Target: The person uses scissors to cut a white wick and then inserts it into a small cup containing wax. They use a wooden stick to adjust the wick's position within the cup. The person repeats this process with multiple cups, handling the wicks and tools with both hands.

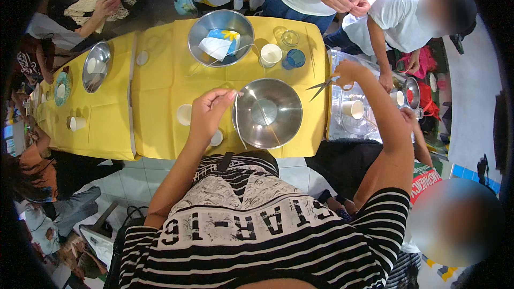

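Note:
My left hand pinches the top of a white string between thumb and fingers. The string hangs down along the left side of a steel bowl. Inside that bowl a thin stick leans, and a pale round patch shows at the bottom. Out to the right, my right hand grips a pair of scissors by the handles, blades parted and pointing left, apart from the string. Two white cups stand near my left forearm, one partly behind it.
A second steel bowl holds a white, blue and yellow packet. Beside it are a paper cup, a blue glass and a clear glass. Another cup sits on the right-hand table. People stand across and on both sides.

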Demonstrator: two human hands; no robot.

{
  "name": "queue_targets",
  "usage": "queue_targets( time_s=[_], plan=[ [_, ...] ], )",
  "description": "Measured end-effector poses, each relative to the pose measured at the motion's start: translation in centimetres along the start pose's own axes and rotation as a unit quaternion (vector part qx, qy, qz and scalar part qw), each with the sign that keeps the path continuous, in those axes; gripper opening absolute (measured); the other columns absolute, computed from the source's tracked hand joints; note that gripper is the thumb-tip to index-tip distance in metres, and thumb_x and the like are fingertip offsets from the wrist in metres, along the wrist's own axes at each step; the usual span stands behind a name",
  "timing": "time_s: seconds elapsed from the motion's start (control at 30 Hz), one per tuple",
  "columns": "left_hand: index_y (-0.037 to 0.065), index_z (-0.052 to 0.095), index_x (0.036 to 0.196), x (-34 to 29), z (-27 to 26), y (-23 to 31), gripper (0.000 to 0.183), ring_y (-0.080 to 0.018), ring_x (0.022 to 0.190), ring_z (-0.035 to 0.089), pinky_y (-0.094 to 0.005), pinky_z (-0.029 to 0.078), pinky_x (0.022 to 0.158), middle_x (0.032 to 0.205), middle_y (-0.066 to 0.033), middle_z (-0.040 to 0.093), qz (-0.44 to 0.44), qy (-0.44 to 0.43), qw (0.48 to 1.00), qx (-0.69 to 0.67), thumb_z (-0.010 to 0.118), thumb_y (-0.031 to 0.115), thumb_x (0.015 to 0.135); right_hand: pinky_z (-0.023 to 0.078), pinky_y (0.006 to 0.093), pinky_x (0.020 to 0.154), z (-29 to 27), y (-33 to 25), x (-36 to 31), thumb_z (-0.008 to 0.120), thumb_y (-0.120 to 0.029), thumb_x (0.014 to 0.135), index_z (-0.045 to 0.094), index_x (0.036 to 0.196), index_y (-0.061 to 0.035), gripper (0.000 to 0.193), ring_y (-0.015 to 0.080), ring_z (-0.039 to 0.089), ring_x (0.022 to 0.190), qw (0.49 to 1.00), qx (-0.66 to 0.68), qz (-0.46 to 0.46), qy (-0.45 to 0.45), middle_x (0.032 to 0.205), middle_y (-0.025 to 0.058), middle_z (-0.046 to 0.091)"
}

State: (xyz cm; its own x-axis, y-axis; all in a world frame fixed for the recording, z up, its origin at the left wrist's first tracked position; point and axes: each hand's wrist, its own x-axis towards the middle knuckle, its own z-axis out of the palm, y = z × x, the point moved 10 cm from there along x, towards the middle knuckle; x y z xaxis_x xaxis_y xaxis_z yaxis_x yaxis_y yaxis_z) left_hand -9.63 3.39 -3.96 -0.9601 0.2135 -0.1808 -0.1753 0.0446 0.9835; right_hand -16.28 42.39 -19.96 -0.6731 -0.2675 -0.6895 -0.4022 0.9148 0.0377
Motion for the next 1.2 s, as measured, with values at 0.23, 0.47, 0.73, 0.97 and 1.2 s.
queue_targets(
  time_s=[0.23, 0.47, 0.73, 0.97, 1.2],
  plan=[
    [-0.002, 0.065, 0.095, -1.1, -3.7, 4.3, 0.020, -0.0121, 0.088, 0.060, -0.0268, 0.043, 0.086, 0.092, -0.0084, 0.068, 0.069, 0.069, 0.994, -0.048, 0.059, 0.016, 0.091, 0.043, 0.0300, 0.080, -8.7, -4.7, -8.0, 0.060, -0.027, 0.080, 0.064, 0.103, -0.0042, 0.033, 0.0226, 0.057, 0.088, 0.962, 0.254, -0.100, -0.003, 0.099, 0.0113, 0.064],
    [-0.001, 0.064, 0.096, -3.6, -9.2, 7.4, 0.020, -0.0150, 0.094, 0.060, -0.0293, 0.042, 0.090, 0.096, -0.0105, 0.067, 0.141, 0.139, 0.976, -0.096, 0.057, 0.016, 0.092, 0.040, 0.0323, 0.090, -16.0, -15.9, -10.6, 0.038, -0.057, 0.092, 0.041, 0.132, 0.0057, 0.075, 0.0177, 0.049, 0.109, 0.640, 0.708, -0.297, 0.028, 0.130, 0.0119, 0.050],
    [-0.001, 0.064, 0.095, -6.4, -13.1, 7.0, 0.019, -0.0164, 0.095, 0.060, -0.0315, 0.043, 0.092, 0.096, -0.0109, 0.066, 0.150, 0.186, 0.965, -0.105, 0.057, 0.016, 0.092, 0.040, 0.0239, 0.080, -18.3, -28.6, -12.3, 0.039, -0.082, 0.074, 0.036, 0.134, 0.0095, 0.109, 0.0127, 0.051, 0.089, 0.537, 0.737, -0.405, 0.069, 0.110, 0.0115, 0.052],
    [-0.001, 0.064, 0.095, -7.2, -13.7, 6.0, 0.020, -0.0161, 0.094, 0.060, -0.0320, 0.043, 0.092, 0.096, -0.0109, 0.066, 0.146, 0.187, 0.964, -0.118, 0.057, 0.017, 0.092, 0.033, 0.0347, 0.092, -18.6, -31.5, -13.8, 0.042, -0.074, 0.080, 0.044, 0.128, 0.0055, 0.093, 0.0206, 0.042, 0.115, 0.542, 0.700, -0.442, 0.142, 0.122, 0.0152, 0.047],
    [-0.002, 0.064, 0.096, -7.5, -13.3, 6.3, 0.021, -0.0162, 0.094, 0.060, -0.0314, 0.043, 0.092, 0.097, -0.0112, 0.066, 0.141, 0.188, 0.964, -0.122, 0.058, 0.017, 0.091, 0.040, 0.0260, 0.084, -16.7, -31.9, -13.8, 0.057, -0.040, 0.085, 0.039, 0.134, 0.0027, 0.067, 0.0176, 0.047, 0.110, 0.535, 0.737, -0.392, 0.127, 0.137, 0.0143, 0.041]
  ],
)
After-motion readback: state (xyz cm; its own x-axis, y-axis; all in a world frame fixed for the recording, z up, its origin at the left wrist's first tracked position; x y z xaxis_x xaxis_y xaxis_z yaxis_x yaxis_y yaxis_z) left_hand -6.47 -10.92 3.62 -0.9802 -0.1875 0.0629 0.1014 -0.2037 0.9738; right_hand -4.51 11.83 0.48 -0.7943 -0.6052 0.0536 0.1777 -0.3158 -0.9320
